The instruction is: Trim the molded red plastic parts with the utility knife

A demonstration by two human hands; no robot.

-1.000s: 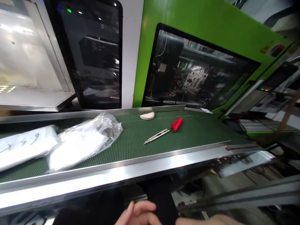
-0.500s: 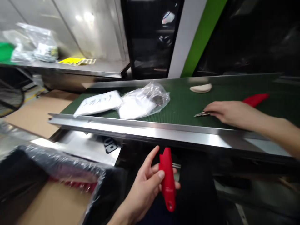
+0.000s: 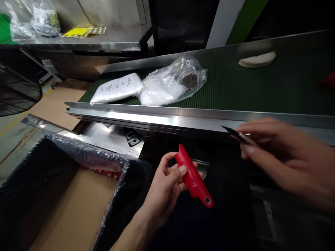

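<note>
My left hand (image 3: 167,181) grips a long red plastic part (image 3: 192,174) between thumb and fingers, below the conveyor's near rail. The part tilts, its end with a round hole pointing down and right. My right hand (image 3: 285,153), blurred by motion, is closed on a slim craft knife (image 3: 242,136) whose dark pointed blade faces left toward the rail. A gap separates the knife from the red part. Another red piece (image 3: 328,80) lies on the belt at the right edge of the view, partly cut off.
The green conveyor belt (image 3: 222,90) carries a white packet with handwriting (image 3: 117,88), a clear plastic bag (image 3: 172,83) and a whitish curved pad (image 3: 258,60). A metal rail (image 3: 162,116) edges it. At lower left stands a plastic-lined box (image 3: 75,209) with red parts inside. A fan (image 3: 18,89) is far left.
My right hand has left the belt with the knife and come nearer, over the near rail. My left hand has turned the red part, so its holed end swings right. The view has shifted.
</note>
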